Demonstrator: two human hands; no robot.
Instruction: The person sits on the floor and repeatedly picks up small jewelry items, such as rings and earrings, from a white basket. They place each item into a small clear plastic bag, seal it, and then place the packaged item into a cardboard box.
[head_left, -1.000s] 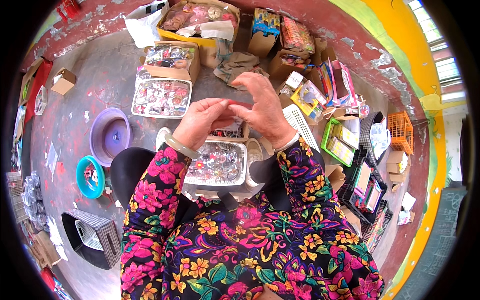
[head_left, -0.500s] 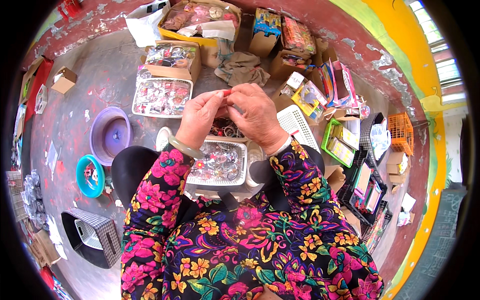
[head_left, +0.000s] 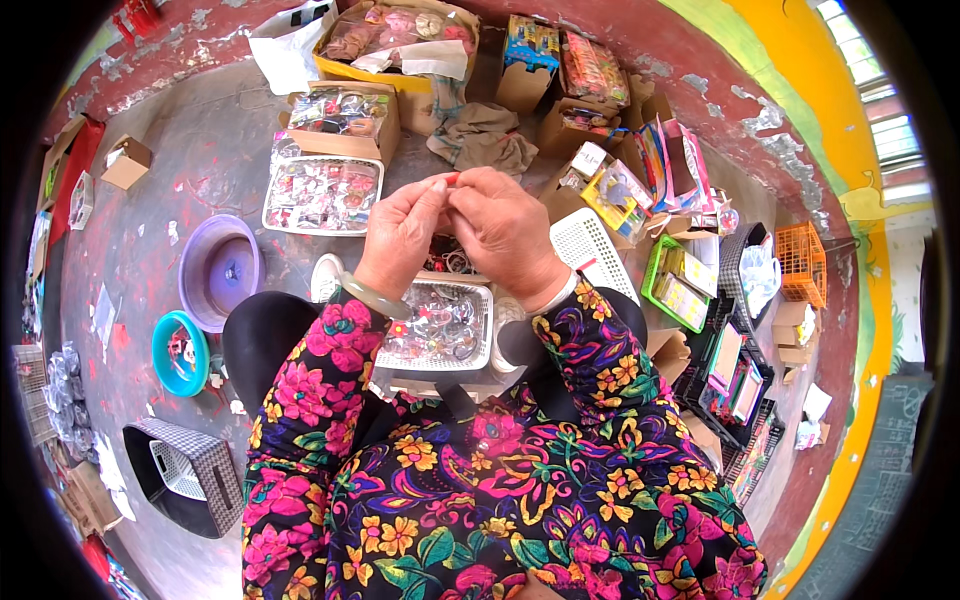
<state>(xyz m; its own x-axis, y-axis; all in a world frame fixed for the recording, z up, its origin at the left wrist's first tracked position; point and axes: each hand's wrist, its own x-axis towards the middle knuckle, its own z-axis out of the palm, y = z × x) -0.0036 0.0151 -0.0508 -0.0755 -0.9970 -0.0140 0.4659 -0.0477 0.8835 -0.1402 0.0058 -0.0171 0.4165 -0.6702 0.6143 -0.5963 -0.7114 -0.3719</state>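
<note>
My left hand (head_left: 400, 232) and my right hand (head_left: 508, 238) meet at their fingertips above the floor, both closed in a pinch. A small red thing (head_left: 453, 179) shows between them; fingers cover most of it, so its kind is hidden. Below my wrists, between my feet, a white plastic basket (head_left: 491, 335) holds several clear-wrapped small items. Partly hidden behind my hands lie dark, loop-shaped pieces (head_left: 452, 258) with some red among them. A second white basket (head_left: 268, 208), filled with clear packets, stands just beyond my left hand.
To the left are a purple basin (head_left: 190, 270), a turquoise basin (head_left: 158, 350) and a checked bin (head_left: 215, 470). Ahead stand cardboard boxes (head_left: 405, 120) of packets and a crumpled cloth (head_left: 485, 138). A green tray (head_left: 655, 270), black crates (head_left: 700, 375) and an orange crate (head_left: 800, 262) line the right.
My right hand's fingers have curled in tighter and turned a little, beside the left fingertips. The left hand has barely moved, and the red thing stays between them.
</note>
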